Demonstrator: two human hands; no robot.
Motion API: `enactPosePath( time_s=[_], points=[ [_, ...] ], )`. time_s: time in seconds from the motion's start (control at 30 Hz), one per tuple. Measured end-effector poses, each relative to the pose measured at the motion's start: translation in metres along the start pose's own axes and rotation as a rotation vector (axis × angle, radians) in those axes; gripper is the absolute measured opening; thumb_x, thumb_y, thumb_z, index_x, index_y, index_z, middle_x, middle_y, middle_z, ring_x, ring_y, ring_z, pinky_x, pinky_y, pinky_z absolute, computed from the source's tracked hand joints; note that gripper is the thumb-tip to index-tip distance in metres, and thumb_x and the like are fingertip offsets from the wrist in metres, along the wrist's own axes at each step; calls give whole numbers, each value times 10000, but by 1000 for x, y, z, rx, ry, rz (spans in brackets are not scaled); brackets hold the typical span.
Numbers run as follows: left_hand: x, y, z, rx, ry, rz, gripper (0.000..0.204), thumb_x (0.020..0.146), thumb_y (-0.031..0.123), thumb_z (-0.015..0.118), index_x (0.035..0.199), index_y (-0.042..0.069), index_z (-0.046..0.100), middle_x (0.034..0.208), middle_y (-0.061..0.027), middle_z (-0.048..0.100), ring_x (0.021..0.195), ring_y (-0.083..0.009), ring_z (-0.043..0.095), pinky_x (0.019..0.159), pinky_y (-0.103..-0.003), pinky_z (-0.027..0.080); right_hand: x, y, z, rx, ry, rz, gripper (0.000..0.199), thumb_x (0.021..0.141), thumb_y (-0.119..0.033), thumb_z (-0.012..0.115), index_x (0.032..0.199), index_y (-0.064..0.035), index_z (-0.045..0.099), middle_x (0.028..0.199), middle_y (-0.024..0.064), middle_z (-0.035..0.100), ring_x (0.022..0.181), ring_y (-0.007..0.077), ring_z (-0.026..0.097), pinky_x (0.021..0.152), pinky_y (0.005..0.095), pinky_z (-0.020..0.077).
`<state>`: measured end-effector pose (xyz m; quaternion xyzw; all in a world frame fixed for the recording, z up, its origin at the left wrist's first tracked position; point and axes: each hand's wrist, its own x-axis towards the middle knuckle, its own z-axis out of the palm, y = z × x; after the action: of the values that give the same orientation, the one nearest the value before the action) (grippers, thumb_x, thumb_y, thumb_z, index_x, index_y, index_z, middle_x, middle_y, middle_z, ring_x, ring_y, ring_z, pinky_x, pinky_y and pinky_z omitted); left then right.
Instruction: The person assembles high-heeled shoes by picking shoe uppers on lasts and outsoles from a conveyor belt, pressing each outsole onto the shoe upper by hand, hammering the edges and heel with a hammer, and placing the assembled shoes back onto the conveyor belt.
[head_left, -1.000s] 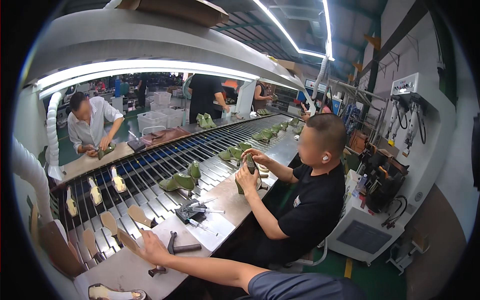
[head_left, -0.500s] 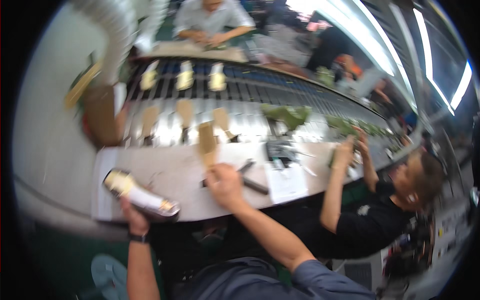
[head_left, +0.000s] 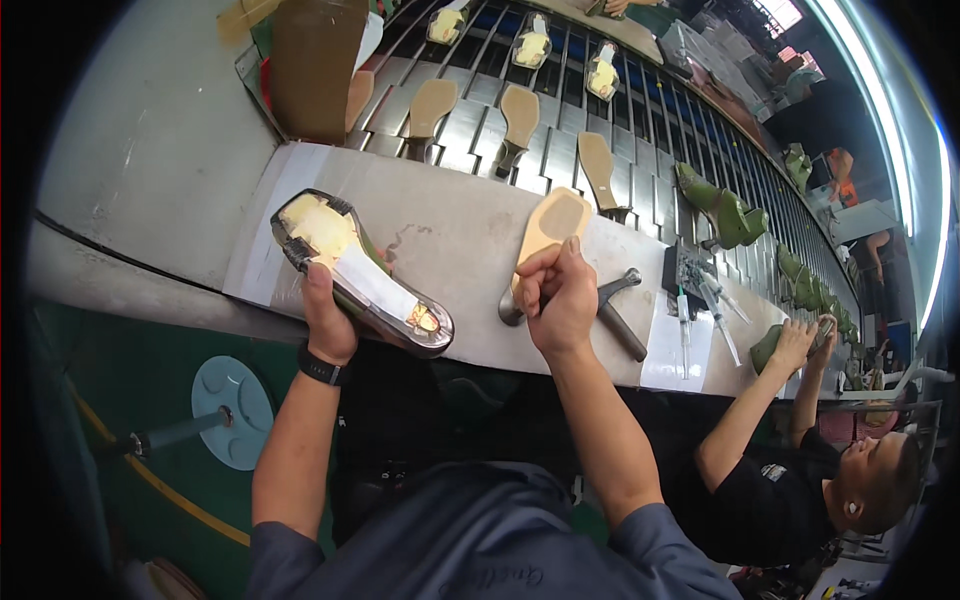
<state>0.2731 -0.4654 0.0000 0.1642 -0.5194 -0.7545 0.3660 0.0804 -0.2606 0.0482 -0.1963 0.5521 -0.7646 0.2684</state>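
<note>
My left hand (head_left: 330,328) grips a shoe upper on a last (head_left: 368,280), bottom side up. Yellowish filler covers its broad end, a white strip runs along the middle, and the narrow heel end points toward my right hand. My right hand (head_left: 563,305) is closed around a tan shoe sole (head_left: 556,218), whose wide forepart points away from me. A dark shiny heel shows at the sole's near end, left of my fingers. Both pieces are over the pale bench top (head_left: 440,215), apart from each other.
Right of my hand lies a hammer (head_left: 624,318), then syringes (head_left: 715,310) on white paper. Beyond the bench, a slatted conveyor (head_left: 545,125) carries tan soles (head_left: 519,118), lasted uppers (head_left: 602,75) and green shoes (head_left: 722,205). A co-worker (head_left: 790,490) handles a green shoe at right. A blue stool (head_left: 232,415) stands lower left.
The view has tilted down and sharpened, so the bench and conveyor sit differently in it. The lasted upper stays in my left hand and the sole in my right.
</note>
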Motion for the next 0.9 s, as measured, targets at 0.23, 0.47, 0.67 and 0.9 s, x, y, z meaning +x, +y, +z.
enactPosePath(
  time_s=[0.23, 0.47, 0.67, 0.9],
  points=[
    [-1, -38, -61, -371, -132, -268, 1001, 986, 809, 356, 1497, -45, 466, 1425, -221, 597, 1301, -330, 588, 1143, -486, 451, 2, 46, 17, -180, 107, -77, 384, 1037, -270, 688, 741, -47, 588, 601, -5, 533, 534, 77, 546, 481, 285, 428],
    [17, -42, -2, 103, -80, 241, 932, 1058, 730, 308, 1158, -126, 663, 1060, -268, 722, 951, -404, 711, 966, -499, 580, -9, 10, 3, -520, 235, -212, 487, 1022, -265, 689, 679, 28, 505, 599, 67, 450, 610, 117, 408, 560, 355, 367],
    [16, -46, 5, 54, 66, 182, 980, 1046, 761, 284, 1218, -144, 618, 1092, -270, 716, 980, -399, 709, 943, -503, 594, 20, 12, 9, -414, 179, -226, 467, 1023, -261, 689, 691, 22, 522, 609, 58, 453, 612, 111, 409, 560, 343, 363],
    [20, -56, -24, 17, 51, 19, 1004, 966, 818, 392, 1473, -46, 452, 1320, -226, 629, 1184, -406, 641, 1071, -543, 521, -14, 12, 10, -519, 210, -296, 438, 1010, -248, 697, 706, 14, 523, 606, 48, 460, 609, 113, 412, 566, 346, 374]
  ],
)
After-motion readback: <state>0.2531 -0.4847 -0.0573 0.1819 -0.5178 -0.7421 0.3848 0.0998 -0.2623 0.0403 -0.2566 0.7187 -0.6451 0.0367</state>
